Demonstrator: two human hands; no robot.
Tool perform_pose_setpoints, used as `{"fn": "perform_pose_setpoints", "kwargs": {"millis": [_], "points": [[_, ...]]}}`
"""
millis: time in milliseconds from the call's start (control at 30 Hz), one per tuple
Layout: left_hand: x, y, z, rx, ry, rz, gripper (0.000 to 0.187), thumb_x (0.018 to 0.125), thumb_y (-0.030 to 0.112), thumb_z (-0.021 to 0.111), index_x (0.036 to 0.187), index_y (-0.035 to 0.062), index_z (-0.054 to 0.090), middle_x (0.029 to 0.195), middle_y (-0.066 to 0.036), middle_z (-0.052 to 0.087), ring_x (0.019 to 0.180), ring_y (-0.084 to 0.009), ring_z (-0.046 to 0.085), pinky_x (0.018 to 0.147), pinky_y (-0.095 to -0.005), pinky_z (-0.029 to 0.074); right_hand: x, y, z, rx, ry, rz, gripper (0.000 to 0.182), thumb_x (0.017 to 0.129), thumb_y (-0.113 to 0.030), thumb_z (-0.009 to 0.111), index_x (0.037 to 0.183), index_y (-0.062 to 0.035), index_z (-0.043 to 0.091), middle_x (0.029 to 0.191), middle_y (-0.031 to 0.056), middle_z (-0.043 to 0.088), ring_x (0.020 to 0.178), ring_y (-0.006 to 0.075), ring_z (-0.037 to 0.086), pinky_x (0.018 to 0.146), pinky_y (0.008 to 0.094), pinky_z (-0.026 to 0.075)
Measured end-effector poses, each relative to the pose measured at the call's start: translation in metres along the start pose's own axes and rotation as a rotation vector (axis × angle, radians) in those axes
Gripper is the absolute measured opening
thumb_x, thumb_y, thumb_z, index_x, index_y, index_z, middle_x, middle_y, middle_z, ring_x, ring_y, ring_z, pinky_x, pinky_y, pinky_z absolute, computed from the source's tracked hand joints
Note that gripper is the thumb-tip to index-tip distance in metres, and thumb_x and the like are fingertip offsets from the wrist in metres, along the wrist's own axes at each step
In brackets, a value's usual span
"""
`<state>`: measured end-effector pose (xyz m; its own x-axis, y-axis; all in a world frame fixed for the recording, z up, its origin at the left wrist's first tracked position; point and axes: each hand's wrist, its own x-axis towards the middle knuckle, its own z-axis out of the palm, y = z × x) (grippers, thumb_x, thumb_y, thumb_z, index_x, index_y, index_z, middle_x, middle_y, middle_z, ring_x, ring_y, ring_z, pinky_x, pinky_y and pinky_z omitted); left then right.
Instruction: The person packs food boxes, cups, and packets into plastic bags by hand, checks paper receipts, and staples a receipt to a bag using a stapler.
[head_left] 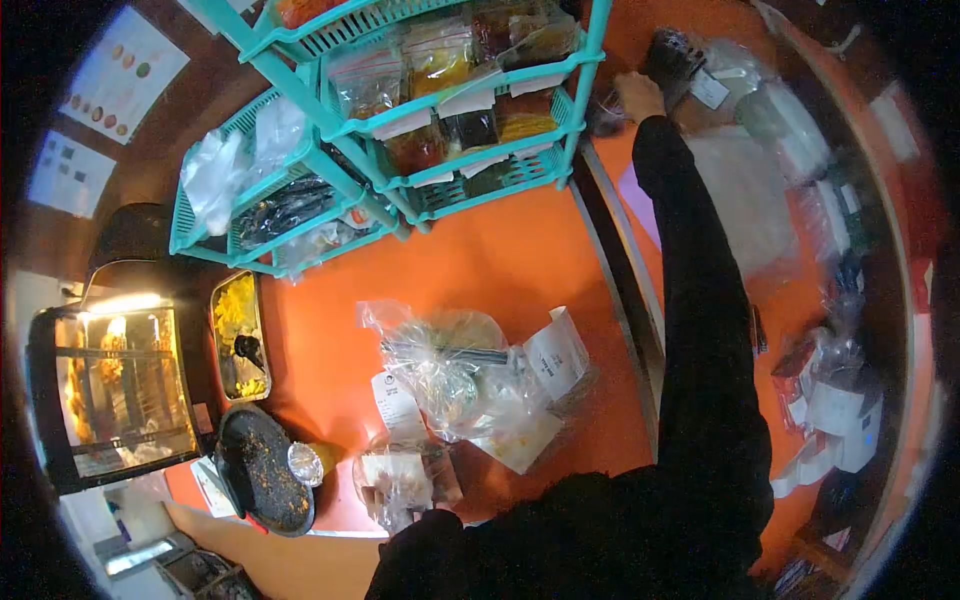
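My right hand point(640, 97) reaches to the far upper right, its fingers curled at a dark plastic-wrapped item point(608, 113); what they grip is too small to make out. A black packet point(676, 58) lies just beyond it. My left sleeve ends at the lower middle, against a clear bag point(395, 478) with a white label; the fingers of that hand are hidden. Farther up the orange table point(500, 235) sits a larger clear plastic bag point(450, 385), with dark, slim items across it. Printed paper slips point(556, 355) lie at its sides.
Turquoise racks point(470, 110) hold bagged food at the top. On the left are a lit glass warmer point(125, 385), a metal tray of yellow food point(237, 335), a black pan point(262, 470) and a foil-topped cup point(306, 465). Plastic packs point(830, 400) line the right side.
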<state>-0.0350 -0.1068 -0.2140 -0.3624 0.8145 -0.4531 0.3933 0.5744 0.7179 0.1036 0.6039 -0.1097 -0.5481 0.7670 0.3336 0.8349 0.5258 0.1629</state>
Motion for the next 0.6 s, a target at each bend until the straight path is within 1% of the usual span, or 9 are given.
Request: {"fn": "perform_pose_setpoints", "kwargs": {"millis": [33,167,233,300,333,433,467,533,600], "points": [[0.000,0.001,-0.001,0.007,0.011,0.000,0.018,0.072,0.010,0.052,0.088,0.0009,0.053,0.082,-0.011,0.057,0.075,-0.0229,0.056,0.065,-0.0328,0.045,0.000,0.000,0.003,0.037,0.079,-0.041,0.019,0.078,-0.013,0.045,0.079,0.0005,0.058,0.083,0.0205,0.058,0.081,0.0350,0.058,0.066,0.0439,0.046],[-0.004,0.003,-0.004,0.030,0.063,0.017,0.018,0.074,0.010,0.052,0.089,0.0004,0.053,0.083,-0.010,0.058,0.075,-0.0216,0.056,0.066,-0.0317,0.046,0.000,0.000,-0.014,0.101,0.061,0.060,0.018,0.078,-0.014,0.046,0.078,-0.0011,0.058,0.081,0.0197,0.058,0.081,0.0366,0.057,0.068,0.0435,0.046],[-0.008,0.001,-0.006,0.044,0.093,0.039,0.018,0.075,0.010,0.051,0.090,0.0002,0.052,0.084,-0.010,0.058,0.075,-0.0209,0.057,0.066,-0.0311,0.046,0.004,0.005,-0.011,0.108,0.150,0.062,0.017,0.077,-0.014,0.046,0.077,-0.0023,0.058,0.080,0.0186,0.059,0.079,0.0369,0.056,0.067,0.0437,0.046],[-0.014,0.000,-0.010,0.062,0.132,0.070,0.018,0.075,0.010,0.051,0.090,0.0000,0.052,0.084,-0.010,0.058,0.075,-0.0202,0.057,0.066,-0.0306,0.046,0.009,0.009,-0.023,0.107,0.091,0.114,0.017,0.078,-0.015,0.045,0.080,-0.0033,0.058,0.081,0.0188,0.058,0.075,0.0377,0.055,0.066,0.0427,0.046],[-0.017,-0.003,-0.013,0.073,0.157,0.088,0.019,0.076,0.011,0.051,0.091,-0.0001,0.052,0.084,-0.010,0.058,0.075,-0.0199,0.057,0.066,-0.0303,0.046,0.010,0.010,-0.031,0.138,0.132,0.130,0.016,0.078,-0.014,0.046,0.080,-0.0034,0.057,0.080,0.0174,0.058,0.074,0.0356,0.055,0.066,0.0412,0.045],[-0.026,-0.009,-0.023,0.133,0.253,0.173,0.019,0.077,0.011,0.051,0.092,-0.0005,0.052,0.085,-0.010,0.059,0.076,-0.0189,0.057,0.066,-0.0295,0.046,-0.028,-0.009,-0.100,0.462,0.437,0.068,0.011,0.076,-0.012,0.050,0.079,-0.0038,0.057,0.078,0.0134,0.057,0.072,0.0290,0.054,0.067,0.0366,0.044],[-0.031,-0.011,-0.027,0.160,0.290,0.208,0.019,0.077,0.011,0.050,0.092,-0.0006,0.052,0.086,-0.010,0.059,0.076,-0.0186,0.057,0.066,-0.0292,0.046,-0.050,-0.024,-0.130,0.602,0.479,0.029,0.009,0.075,-0.011,0.051,0.078,-0.0039,0.056,0.077,0.0121,0.056,0.072,0.0268,0.053,0.067,0.0351,0.044],[-0.035,-0.015,-0.036,0.222,0.364,0.296,0.019,0.078,0.011,0.050,0.093,-0.0008,0.051,0.086,-0.010,0.059,0.076,-0.0179,0.057,0.066,-0.0286,0.046,-0.113,-0.065,-0.190,0.886,0.465,-0.031,0.007,0.074,-0.009,0.053,0.077,-0.0041,0.056,0.075,0.0094,0.055,0.070,0.0224,0.052,0.067,0.0320,0.043],[-0.036,-0.018,-0.044,0.236,0.422,0.373,0.019,0.079,0.011,0.050,0.093,-0.0010,0.051,0.087,-0.010,0.059,0.076,-0.0172,0.058,0.066,-0.0281,0.047,-0.186,-0.117,-0.233,1.165,0.274,-0.067,0.005,0.073,-0.007,0.055,0.077,-0.0044,0.055,0.074,0.0067,0.054,0.069,0.0181,0.052,0.067,0.0290,0.043]]}}
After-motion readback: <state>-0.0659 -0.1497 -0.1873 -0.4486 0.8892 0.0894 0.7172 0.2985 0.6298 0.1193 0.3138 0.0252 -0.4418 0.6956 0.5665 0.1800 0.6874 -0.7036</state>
